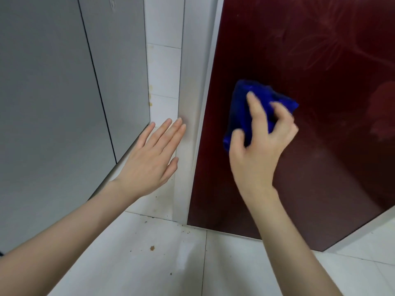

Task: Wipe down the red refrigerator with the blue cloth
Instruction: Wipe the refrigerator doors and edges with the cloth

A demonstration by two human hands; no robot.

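Broadly, the red refrigerator (320, 157) fills the right half of the frame, its glossy door running down to the white tiled floor (149, 263) at the bottom. Grey cabinet panels (53, 103) take the left. The left hand (149, 161), in the middle, is flat-fingered and empty. It reaches to the pale strip (192, 82) along the door's edge, though whether it touches I cannot tell. The right hand (260, 150), right of centre, curls its fingers over the blue cloth (240, 110), which is bunched against the door.

Bunched like that, the cloth probably meets the gloss with only a small patch, so streaks or missed bands near the edge seem likely. The loose tail below the thumb could also slip free.

Count: one refrigerator, two grey panels, two hands, one cloth, a few brown specks (152, 248) on the floor.
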